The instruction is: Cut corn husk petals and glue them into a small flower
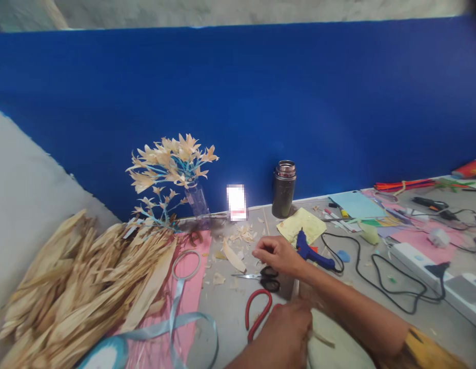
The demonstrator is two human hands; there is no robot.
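Note:
My right hand reaches across the table, its fingers curled in a loose pinch just above small black-handled scissors; what it pinches, if anything, is too small to see. My left hand is low in the foreground, back toward the camera, fingers hidden and blurred, resting by a pale husk strip and red-handled pliers. A blue glue gun lies right behind the right hand.
A pile of dried corn husks fills the left. Husk flowers in a vase, a dark flask, blue ribbon on pink paper, black cables, a white power strip and coloured papers lie around. A blue wall stands behind.

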